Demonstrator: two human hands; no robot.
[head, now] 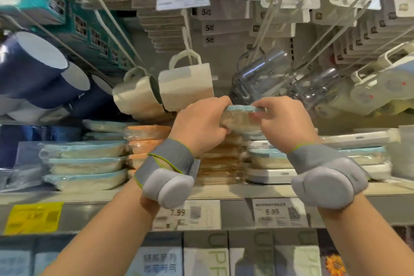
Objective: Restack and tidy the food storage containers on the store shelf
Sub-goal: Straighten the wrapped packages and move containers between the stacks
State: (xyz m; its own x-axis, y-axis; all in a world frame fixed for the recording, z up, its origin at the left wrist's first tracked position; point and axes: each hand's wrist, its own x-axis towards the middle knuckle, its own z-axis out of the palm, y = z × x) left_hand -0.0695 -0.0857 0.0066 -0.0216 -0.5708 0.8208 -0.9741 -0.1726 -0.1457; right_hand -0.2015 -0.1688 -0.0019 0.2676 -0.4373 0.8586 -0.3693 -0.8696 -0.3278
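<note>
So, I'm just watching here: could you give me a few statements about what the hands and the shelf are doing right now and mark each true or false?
1. Both hands hold one blue-lidded container. True: the left hand and the right hand grip it from either side.
2. The held container rests on the shelf edge. False: it is raised above the middle stack.
3. White mugs hang above the containers. True.
4. The stack at the left has orange lids. False: its lids are light blue.
5. Both wrists are bare. False: each wears a grey band.
</note>
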